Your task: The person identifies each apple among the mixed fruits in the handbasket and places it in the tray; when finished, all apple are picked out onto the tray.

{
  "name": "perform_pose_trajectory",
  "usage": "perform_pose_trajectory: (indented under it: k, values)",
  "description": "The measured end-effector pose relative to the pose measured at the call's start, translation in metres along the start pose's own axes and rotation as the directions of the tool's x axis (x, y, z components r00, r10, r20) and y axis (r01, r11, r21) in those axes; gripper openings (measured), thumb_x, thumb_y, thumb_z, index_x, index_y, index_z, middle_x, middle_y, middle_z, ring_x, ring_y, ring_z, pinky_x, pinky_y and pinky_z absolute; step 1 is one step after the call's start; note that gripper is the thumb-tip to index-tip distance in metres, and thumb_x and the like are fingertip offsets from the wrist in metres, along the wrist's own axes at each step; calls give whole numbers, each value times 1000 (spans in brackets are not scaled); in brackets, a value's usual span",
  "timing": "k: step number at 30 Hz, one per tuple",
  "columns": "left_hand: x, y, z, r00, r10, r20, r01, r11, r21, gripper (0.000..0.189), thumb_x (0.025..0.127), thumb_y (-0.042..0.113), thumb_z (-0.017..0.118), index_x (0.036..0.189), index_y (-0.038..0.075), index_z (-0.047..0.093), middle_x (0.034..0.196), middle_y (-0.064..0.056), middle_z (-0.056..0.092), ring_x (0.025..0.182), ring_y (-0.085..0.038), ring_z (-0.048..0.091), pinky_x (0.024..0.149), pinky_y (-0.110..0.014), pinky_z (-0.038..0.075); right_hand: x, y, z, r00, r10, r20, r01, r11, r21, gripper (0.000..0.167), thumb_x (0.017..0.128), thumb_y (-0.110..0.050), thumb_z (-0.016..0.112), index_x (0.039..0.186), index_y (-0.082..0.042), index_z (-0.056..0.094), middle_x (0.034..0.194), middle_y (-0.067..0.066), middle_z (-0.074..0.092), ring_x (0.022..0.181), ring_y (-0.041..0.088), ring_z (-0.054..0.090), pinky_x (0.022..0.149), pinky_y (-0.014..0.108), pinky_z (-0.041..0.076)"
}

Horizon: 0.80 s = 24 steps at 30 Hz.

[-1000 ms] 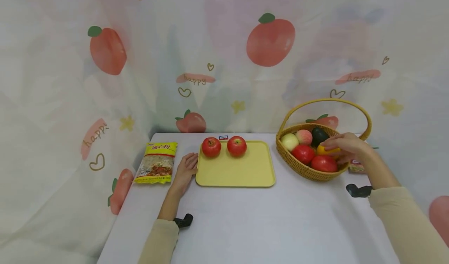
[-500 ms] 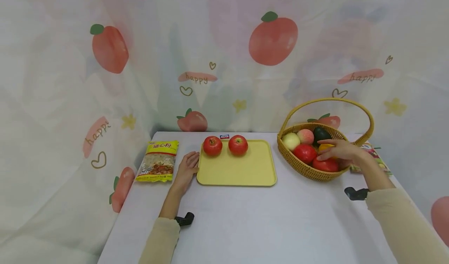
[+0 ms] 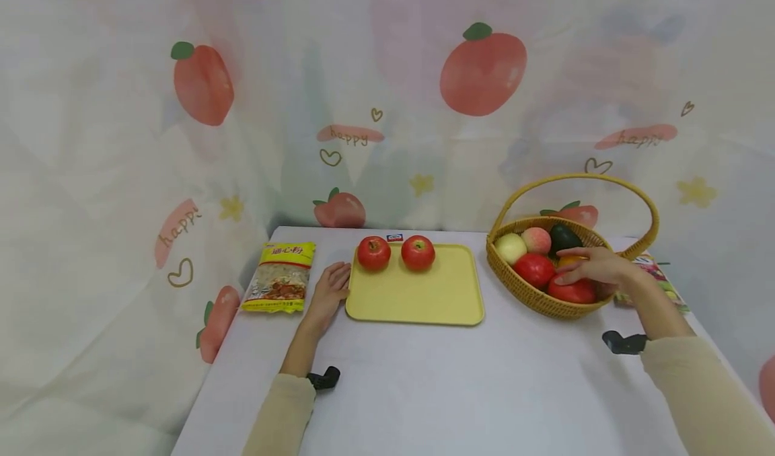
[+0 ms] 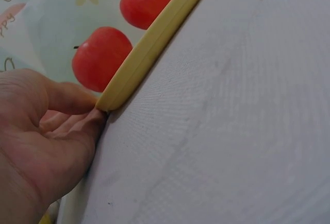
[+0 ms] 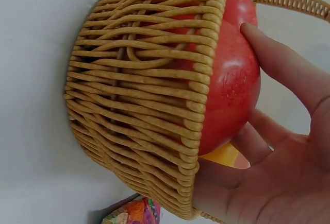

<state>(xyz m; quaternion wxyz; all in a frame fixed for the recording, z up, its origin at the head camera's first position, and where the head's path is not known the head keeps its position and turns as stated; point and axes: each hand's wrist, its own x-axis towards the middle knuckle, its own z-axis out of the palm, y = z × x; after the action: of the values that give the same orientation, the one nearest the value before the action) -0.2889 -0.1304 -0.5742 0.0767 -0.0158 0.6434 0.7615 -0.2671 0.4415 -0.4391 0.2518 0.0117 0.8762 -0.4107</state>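
Note:
My left hand (image 3: 327, 293) lies beside the yellow tray (image 3: 418, 298), its fingers stretched along the left edge and touching the rim. Two red apples (image 3: 373, 253) (image 3: 418, 253) stand at the tray's back. On the right, my right hand (image 3: 608, 269) reaches into a wicker basket (image 3: 527, 294) and grips a shiny round red fruit (image 3: 569, 291) at the front. In the right wrist view the thumb presses that red fruit (image 5: 232, 80) and the fingers curl behind it, partly hidden. Beside it are another red fruit (image 3: 534, 270) and a mostly covered yellow-orange fruit (image 3: 569, 260).
The basket also holds a pale green fruit (image 3: 510, 248), a peach (image 3: 537, 240) and a dark green avocado-like fruit (image 3: 564, 237). Its tall handle (image 3: 581, 177) arches over them. A pasta bag (image 3: 280, 278) lies left; a colourful packet (image 3: 656, 274) lies behind the right wrist.
My right hand has shifted from over the yellow-orange fruit to the red fruit at the basket's front, fingers closing round it. The left hand stays at the tray; the head view has shifted slightly.

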Motion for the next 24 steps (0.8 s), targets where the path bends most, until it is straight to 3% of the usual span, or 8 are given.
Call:
perform_pose_trajectory:
  k: [2,8,15,20,22,24]
  values:
    - [1,-1,2,1000,2,4,-2,1000,2,71,96,-22,46,160,7,32,163,-11,42,152,-25,38,123,-40,36,-4,-1,-2,1000,8,3,-8,1000,29,96,94,-29,77,164,2,18,149,26,55,140,52,39,114,71,37]
    - [2,-1,3,1000,19,21,-19,1000,9,71,96,-23,45,160,5,31,164,-14,40,153,-27,36,124,-42,34,-16,-4,-13,999,6,-38,-7,999,-37,99,94,-37,77,165,-3,17,156,31,43,135,54,44,94,60,58]
    - [4,1,2,999,28,18,-28,1000,14,70,96,-22,45,159,5,32,163,-12,41,152,-26,37,124,-41,34,-20,-5,-18,995,-21,-96,8,990,-138,96,94,-44,76,161,2,25,153,35,44,125,45,55,85,47,62]
    - [5,0,2,1000,23,10,-23,1000,17,69,97,-21,45,159,7,33,163,-12,41,152,-26,38,124,-41,34,-23,-9,-20,983,-73,-170,35,975,-220,95,92,-45,78,160,1,30,147,37,49,108,35,59,71,34,54]
    - [6,0,2,1000,20,4,-20,1000,16,69,96,-21,45,159,7,34,162,-12,42,152,-25,39,124,-40,35,-25,-11,-20,980,-76,-182,36,976,-213,96,91,-45,78,161,1,29,146,39,49,100,30,57,69,34,52]
    - [5,1,3,1000,12,1,-12,1000,15,70,96,-21,46,158,8,34,161,-10,43,151,-24,39,123,-39,35,-27,-13,-21,981,-60,-184,25,982,-188,98,92,-46,77,162,1,27,148,39,45,100,29,60,75,37,58]
